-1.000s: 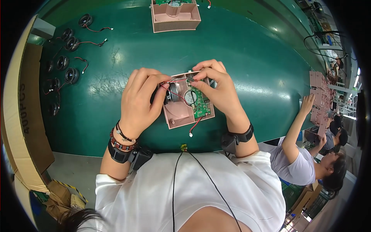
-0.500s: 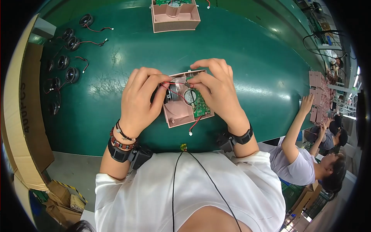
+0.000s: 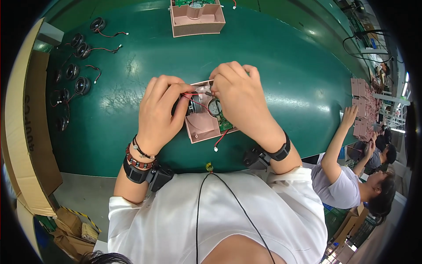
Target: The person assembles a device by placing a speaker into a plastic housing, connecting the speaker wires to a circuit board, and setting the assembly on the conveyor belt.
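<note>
A pink plastic housing (image 3: 203, 124) lies open on the table in front of me. Inside it are a green circuit board (image 3: 225, 125), a round silvery part (image 3: 214, 107) and a dark speaker (image 3: 191, 107), partly under my fingers. My left hand (image 3: 160, 103) is closed at the housing's left side, thumb and forefinger pinching the red and black wires (image 3: 200, 93) that cross the housing. Over the board's far end, my right hand (image 3: 241, 99) is closed with fingers curled down; its fingertips hide what they hold. A short red and black lead with a white plug (image 3: 216, 148) hangs over the near wall.
Several black speakers (image 3: 82, 86) with leads lie at the left of the table. Another pink housing (image 3: 198, 29) stands at the far side. A cardboard box (image 3: 37, 119) borders the left edge. To the right, a co-worker (image 3: 338, 176) reaches toward stacked pink housings (image 3: 360, 105).
My right hand has turned and shifted slightly left, its fingers folding down over the board. The left hand has hardly moved and keeps its pinch on the wires.
</note>
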Demonstrator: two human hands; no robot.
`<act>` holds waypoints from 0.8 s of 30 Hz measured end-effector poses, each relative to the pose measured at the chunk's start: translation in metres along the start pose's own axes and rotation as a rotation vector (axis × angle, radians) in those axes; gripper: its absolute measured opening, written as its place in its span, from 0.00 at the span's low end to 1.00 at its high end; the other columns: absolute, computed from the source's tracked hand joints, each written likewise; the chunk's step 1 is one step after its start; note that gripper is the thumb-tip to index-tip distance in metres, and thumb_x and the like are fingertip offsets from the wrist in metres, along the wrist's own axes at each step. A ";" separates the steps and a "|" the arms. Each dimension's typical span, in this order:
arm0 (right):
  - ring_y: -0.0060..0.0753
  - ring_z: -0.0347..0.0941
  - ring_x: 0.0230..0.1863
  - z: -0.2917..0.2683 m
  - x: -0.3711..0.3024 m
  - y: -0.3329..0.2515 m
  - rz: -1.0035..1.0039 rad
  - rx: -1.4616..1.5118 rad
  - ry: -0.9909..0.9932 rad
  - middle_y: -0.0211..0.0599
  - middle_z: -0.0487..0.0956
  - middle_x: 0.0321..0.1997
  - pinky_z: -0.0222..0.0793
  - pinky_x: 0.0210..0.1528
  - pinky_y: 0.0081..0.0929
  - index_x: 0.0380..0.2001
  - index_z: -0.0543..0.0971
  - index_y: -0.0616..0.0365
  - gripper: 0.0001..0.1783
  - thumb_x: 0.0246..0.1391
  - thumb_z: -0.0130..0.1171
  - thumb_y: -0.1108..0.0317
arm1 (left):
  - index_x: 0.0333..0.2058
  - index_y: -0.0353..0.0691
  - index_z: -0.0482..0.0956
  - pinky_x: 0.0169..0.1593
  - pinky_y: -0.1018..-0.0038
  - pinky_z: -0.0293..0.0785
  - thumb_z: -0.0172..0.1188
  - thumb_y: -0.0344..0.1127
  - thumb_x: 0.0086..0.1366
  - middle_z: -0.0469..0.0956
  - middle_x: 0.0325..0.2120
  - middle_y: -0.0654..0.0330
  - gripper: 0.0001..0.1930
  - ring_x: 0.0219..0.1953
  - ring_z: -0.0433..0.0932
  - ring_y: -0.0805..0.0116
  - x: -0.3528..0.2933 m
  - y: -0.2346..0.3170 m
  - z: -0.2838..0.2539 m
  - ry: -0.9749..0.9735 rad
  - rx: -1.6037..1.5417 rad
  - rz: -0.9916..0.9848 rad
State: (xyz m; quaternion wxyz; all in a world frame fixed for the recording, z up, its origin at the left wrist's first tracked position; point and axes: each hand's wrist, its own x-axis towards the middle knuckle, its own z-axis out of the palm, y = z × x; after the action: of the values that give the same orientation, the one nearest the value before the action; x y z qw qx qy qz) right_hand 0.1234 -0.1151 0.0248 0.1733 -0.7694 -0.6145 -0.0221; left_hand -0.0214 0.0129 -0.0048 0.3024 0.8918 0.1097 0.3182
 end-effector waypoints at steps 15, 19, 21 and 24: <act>0.34 0.69 0.41 0.003 0.003 0.001 -0.035 -0.156 0.021 0.30 0.72 0.37 0.60 0.47 0.35 0.29 0.73 0.57 0.09 0.41 0.58 0.77 | 0.36 0.41 0.79 0.39 0.68 0.67 0.58 0.21 0.53 0.75 0.33 0.61 0.11 0.35 0.69 0.59 0.001 0.002 0.004 -0.004 -0.029 0.074; 0.36 0.69 0.42 0.004 0.011 0.007 -0.125 -0.113 -0.066 0.31 0.72 0.37 0.61 0.47 0.35 0.28 0.73 0.57 0.08 0.43 0.60 0.76 | 0.37 0.41 0.78 0.39 0.68 0.67 0.58 0.21 0.54 0.75 0.33 0.61 0.11 0.35 0.69 0.59 0.002 0.002 0.003 -0.023 0.003 0.113; 0.37 0.69 0.42 0.002 0.009 0.016 -0.098 0.018 -0.079 0.32 0.72 0.37 0.61 0.47 0.35 0.28 0.74 0.58 0.07 0.43 0.60 0.75 | 0.37 0.40 0.78 0.39 0.67 0.67 0.58 0.22 0.54 0.75 0.33 0.60 0.11 0.35 0.69 0.58 0.000 0.002 0.005 -0.014 0.014 0.102; 0.38 0.69 0.43 0.004 0.005 0.028 -0.070 0.284 -0.115 0.33 0.72 0.38 0.62 0.48 0.35 0.28 0.74 0.58 0.07 0.44 0.62 0.75 | 0.37 0.40 0.78 0.39 0.67 0.67 0.58 0.22 0.55 0.74 0.33 0.60 0.10 0.35 0.69 0.58 0.000 0.001 0.005 0.002 0.021 0.086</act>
State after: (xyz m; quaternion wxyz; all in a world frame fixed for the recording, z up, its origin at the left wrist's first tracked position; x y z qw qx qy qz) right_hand 0.1503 -0.1139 0.0157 0.2440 -0.7152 -0.6469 0.1029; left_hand -0.0180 0.0094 -0.0072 0.2790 0.8984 0.0747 0.3308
